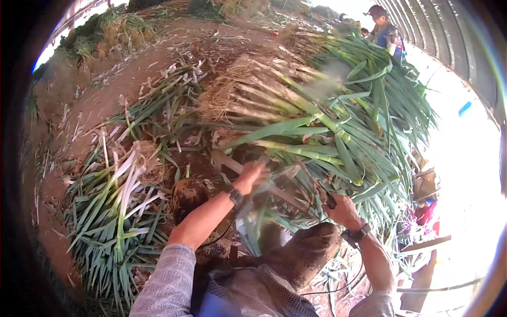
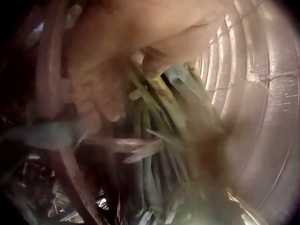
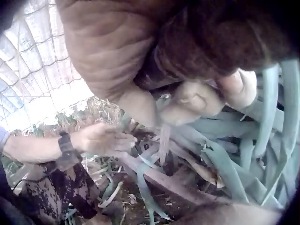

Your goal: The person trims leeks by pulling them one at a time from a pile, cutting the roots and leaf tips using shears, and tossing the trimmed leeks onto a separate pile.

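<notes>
My left hand is over a wooden bar between the knees. In the right wrist view its fingers are stretched out, with nothing gripped. Cut green leaves lie below it in the left wrist view. To the right, my right hand grips the dark handle of a tool with a thin blade, which points up and left. The big heap of leeks lies just ahead, roots to the left and leaves to the right.
A smaller pile of leeks with white stems lies on the left. Scraps of leaf cover the brown ground. Another person is behind the heap, beside the ribbed tunnel wall. My knee is beneath the right hand.
</notes>
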The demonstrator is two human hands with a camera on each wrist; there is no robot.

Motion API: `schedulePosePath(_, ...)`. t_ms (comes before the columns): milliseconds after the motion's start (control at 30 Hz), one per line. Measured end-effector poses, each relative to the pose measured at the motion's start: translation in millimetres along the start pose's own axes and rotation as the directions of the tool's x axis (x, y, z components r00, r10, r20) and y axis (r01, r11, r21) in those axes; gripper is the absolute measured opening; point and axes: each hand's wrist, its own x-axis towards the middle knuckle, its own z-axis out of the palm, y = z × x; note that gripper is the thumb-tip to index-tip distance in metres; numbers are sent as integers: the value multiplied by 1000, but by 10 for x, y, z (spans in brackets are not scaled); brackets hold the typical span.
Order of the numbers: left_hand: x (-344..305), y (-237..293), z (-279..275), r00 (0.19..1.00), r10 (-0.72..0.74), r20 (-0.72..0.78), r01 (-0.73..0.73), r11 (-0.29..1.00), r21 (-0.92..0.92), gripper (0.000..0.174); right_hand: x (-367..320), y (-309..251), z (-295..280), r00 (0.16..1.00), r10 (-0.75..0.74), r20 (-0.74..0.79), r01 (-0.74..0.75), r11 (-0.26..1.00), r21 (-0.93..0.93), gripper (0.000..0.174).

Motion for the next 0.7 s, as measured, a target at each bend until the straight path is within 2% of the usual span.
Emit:
schedulePosePath(100, 323, 77, 21, 996, 84, 42, -72, 967, -245, 61, -4, -54, -127, 1000, -8, 11, 7, 997, 79, 35)
schedulePosePath(200, 657, 132, 140, 983, 180, 33, -142, 864, -482, 59, -121, -161, -324, 997, -22, 75, 19, 999, 41, 31)
schedulePosePath(233, 754, 169, 136, 971, 217, 96, -136, 839, -527, 58, -198, -130, -308, 996, -85, -14, 86, 994, 61, 28)
schedulePosePath(267, 813, 150, 190, 985, 171, 17, -128, 798, -589, 54, -227, 25, -220, 996, -86, -32, 88, 994, 59, 25)
schedulePosePath(333, 763, 194, 306, 985, 158, -70, -167, 764, -623, 48, -341, -61, -337, 1000, -27, -12, 27, 998, 50, 25)
schedulePosePath(367, 711, 222, 360, 984, 104, -146, -176, 713, -678, 38, -367, -53, -354, 999, -25, -34, 26, 999, 46, 25)
schedulePosePath(467, 502, 165, 193, 920, 360, -156, -372, 675, -637, 32, -449, -75, -390, 998, 3, -59, 1, 997, 73, 27)
schedulePosePath(533, 135, 357, -40, 893, 326, -310, -448, 710, -543, 26, -516, -163, -424, 997, 10, -79, -1, 994, 112, 28)
schedulePosePath(600, 157, 330, -529, 855, 316, -411, -507, 677, -534, 22, -581, -287, -451, 999, 22, -48, -18, 996, 90, 28)
schedulePosePath(667, 89, 417, -937, 845, 348, -407, -523, 699, -487, 20, -600, -469, -457, 997, -62, -54, 67, 993, 101, 29)
schedulePosePath(700, -11, 481, -1035, 843, 343, -414, -506, 767, -396, 21, -583, -553, -469, 998, -66, -1, 66, 993, 101, 28)
